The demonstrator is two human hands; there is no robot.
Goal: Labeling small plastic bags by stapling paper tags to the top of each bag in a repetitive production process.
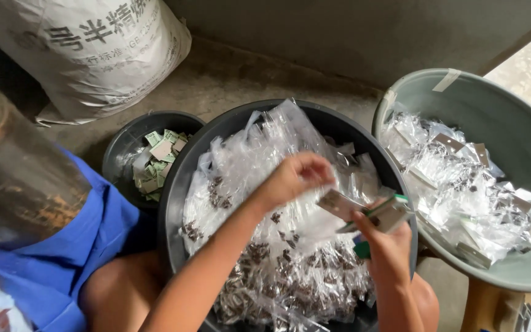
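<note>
left hand (296,175) at frame centre pinching a clear plastic bag (290,209) over the dark tub (176,184), right hand (388,246) grasping metal hinges (364,212)

My basin (176,184) is dark grey, its bags (259,166) clear with brown specks; the other tub (511,123) is grey-green, my cloth (62,258) blue.

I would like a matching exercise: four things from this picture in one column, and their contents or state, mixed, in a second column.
1. small dark tub
2. large dark tub
3. grey-green basin
4. white sack

a. metal pieces in clear bags
b. leans on the wall
c. clear packets of dark small parts
d. green and white paper slips

Pairs: 1-d, 2-c, 3-a, 4-b
</note>
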